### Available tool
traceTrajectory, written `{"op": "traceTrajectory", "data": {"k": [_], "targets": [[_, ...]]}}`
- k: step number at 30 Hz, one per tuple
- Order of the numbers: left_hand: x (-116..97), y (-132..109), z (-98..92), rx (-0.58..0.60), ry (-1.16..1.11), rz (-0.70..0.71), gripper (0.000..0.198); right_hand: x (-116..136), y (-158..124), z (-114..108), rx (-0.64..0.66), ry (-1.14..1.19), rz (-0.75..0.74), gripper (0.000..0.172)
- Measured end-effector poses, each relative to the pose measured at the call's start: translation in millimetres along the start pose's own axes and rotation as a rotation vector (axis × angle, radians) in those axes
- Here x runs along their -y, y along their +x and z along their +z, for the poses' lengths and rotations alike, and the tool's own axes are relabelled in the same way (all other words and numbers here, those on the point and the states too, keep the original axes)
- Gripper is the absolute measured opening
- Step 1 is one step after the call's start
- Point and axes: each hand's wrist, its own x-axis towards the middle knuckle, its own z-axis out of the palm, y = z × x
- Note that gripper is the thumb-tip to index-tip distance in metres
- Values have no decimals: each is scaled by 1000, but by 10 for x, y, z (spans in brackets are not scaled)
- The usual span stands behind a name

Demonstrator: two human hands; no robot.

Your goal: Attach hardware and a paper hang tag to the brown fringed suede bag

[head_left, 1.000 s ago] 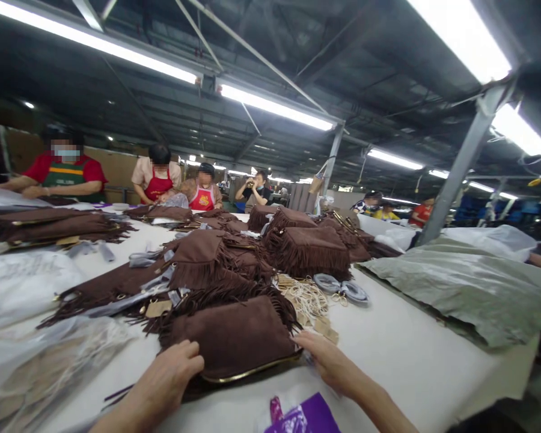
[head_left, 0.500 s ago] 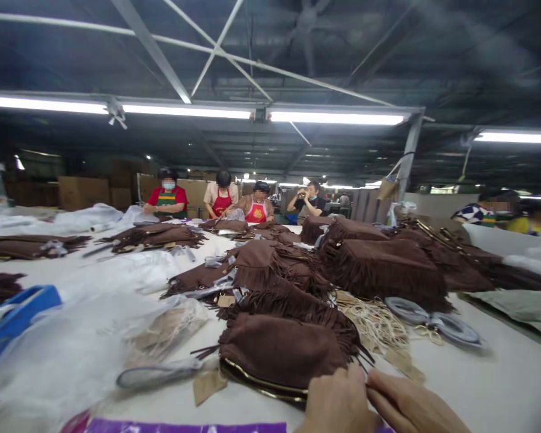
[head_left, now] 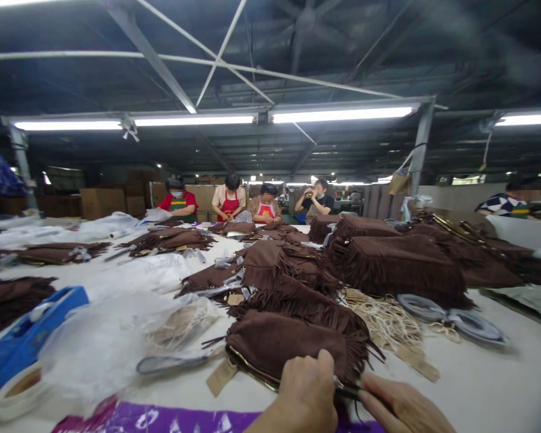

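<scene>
A dark brown fringed bag (head_left: 288,343) with a gold zipper lies on the worktable in front of me. My left hand (head_left: 304,388) is closed at its near zipper edge, with the knuckles up; the exact part between the fingers is hidden. At the right end of that edge, my right hand (head_left: 401,402) pinches the bag's corner between thumb and fingers. A small shiny metal piece shows between the two hands. Left of the bag lie its tan paper tag (head_left: 221,377) and a grey wrapped strap loop (head_left: 174,362).
More brown fringed bags (head_left: 397,264) are piled behind. Tan strings with tags (head_left: 388,322) and coiled wrapped straps (head_left: 475,328) lie right. Clear plastic bags (head_left: 103,343), a blue bin (head_left: 36,337), a tape roll (head_left: 20,391) and purple plastic (head_left: 180,418) surround the left side. Several co-workers sit opposite.
My left hand has moved left along the zipper edge, widening the gap to my right hand, which stays at the bag's end. The whole view has swung slightly left.
</scene>
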Motion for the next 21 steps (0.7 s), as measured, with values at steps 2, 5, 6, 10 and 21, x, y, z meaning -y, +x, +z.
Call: {"op": "traceTrajectory", "data": {"k": [2,5,6,10,21], "targets": [[4,8,-23,-54,-20,-22,34,149,37,-38,-63,-29,-45,27],[7,27,-12,-128,-41,-44,24,314,52,-102,-137,-105,-56,26],[14,27,-2,-135,-31,-45,22,331,41,-105,-153,-133,-44,26],[66,-9,31,-102,41,-29,26,266,-62,6,-229,-195,-18,27],[42,-131,174,-77,-498,-112,8,292,-197,-27,-399,-94,-142,28]]}}
